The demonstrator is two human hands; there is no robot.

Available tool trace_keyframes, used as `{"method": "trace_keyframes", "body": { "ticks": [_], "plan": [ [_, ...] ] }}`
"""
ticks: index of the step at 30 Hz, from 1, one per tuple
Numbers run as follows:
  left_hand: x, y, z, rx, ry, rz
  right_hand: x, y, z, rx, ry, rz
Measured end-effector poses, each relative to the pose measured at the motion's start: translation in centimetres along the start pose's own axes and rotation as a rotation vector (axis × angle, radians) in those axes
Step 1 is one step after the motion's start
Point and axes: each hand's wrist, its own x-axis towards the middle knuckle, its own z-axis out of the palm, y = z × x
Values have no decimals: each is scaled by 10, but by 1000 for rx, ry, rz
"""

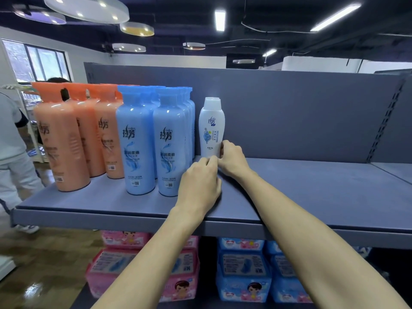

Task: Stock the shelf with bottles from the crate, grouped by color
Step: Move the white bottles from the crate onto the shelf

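A small white bottle (210, 128) stands upright at the back of the grey shelf (312, 186), just right of the blue bottles (156, 139). My right hand (233, 158) grips its lower right side with curled fingers. My left hand (200, 181) reaches in at the bottle's base; its fingertips are curled there, and its contact with the bottle is partly hidden. Orange bottles (73, 134) stand in rows at the shelf's left end, with the blue ones grouped beside them. The crate is out of view.
The shelf's right half is bare, with a grey back panel (301, 112) behind. Below the shelf lie pink packs (124, 259) and blue packs (245, 270). A person in white (13, 152) stands at the left by the shelf's end.
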Motion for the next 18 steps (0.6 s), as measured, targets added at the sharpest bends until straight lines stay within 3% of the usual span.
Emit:
{"method": "trace_keyframes", "body": {
  "ticks": [13, 18],
  "plan": [
    [-6, 6, -15, -25, -68, -12, -65, -20, -53, -383, -18, -57],
    [-32, 15, -38, -47, -22, 32, -107, -20, -69, -406, -31, -85]
  ]
}}
